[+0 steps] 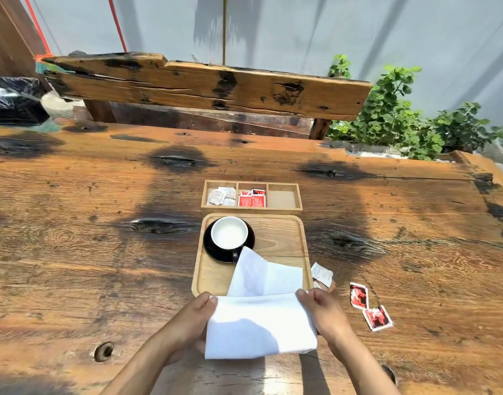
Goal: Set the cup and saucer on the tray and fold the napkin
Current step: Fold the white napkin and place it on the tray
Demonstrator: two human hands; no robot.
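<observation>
Both hands, your left hand [193,315] and right hand [321,312], pinch the napkin's [258,323] far corners at the tray's [213,276] near edge; cup [229,232] and saucer [216,252] already sit far-left, so next bring the fold over squarely

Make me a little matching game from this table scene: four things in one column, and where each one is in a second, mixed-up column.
Things:
1. cup
2. napkin
3. two red packets
4. right compartment of the divided box

Places or states:
A. lying loose on the table, right of the tray
B. standing on the black saucer, on the tray
C. nothing in it
D. held at its sides by the left hand and the right hand

Pairs: 1-B, 2-D, 3-A, 4-C
</observation>
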